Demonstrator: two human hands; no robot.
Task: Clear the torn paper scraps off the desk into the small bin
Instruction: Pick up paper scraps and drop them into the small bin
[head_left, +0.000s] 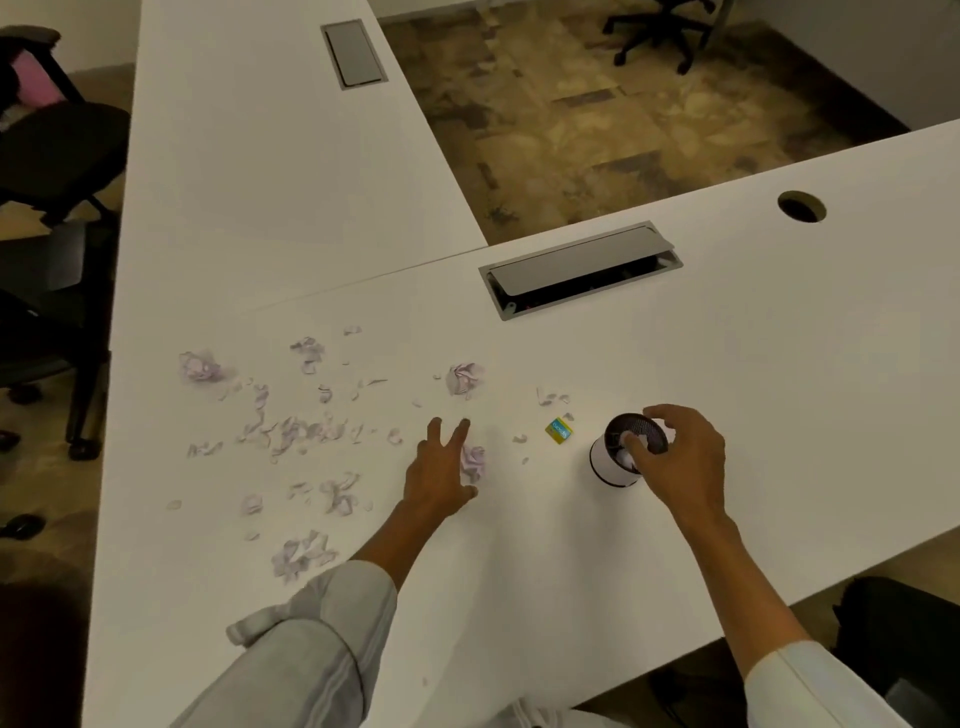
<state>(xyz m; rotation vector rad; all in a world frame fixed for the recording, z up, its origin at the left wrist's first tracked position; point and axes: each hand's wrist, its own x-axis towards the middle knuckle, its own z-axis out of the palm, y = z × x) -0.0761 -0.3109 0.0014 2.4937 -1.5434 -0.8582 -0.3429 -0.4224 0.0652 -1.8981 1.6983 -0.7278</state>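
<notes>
Dozens of torn paper scraps (291, 431) lay scattered across the white desk (675, 364), mostly on its left half. The left hand (441, 473) rested flat, fingers spread, against a crumpled scrap (474, 461) without gripping it. The right hand (680, 457) hovered over the small bin (618, 457), its fingertips pinching white paper at the mesh rim. A yellow-green card (558, 430) sat just left of the bin.
</notes>
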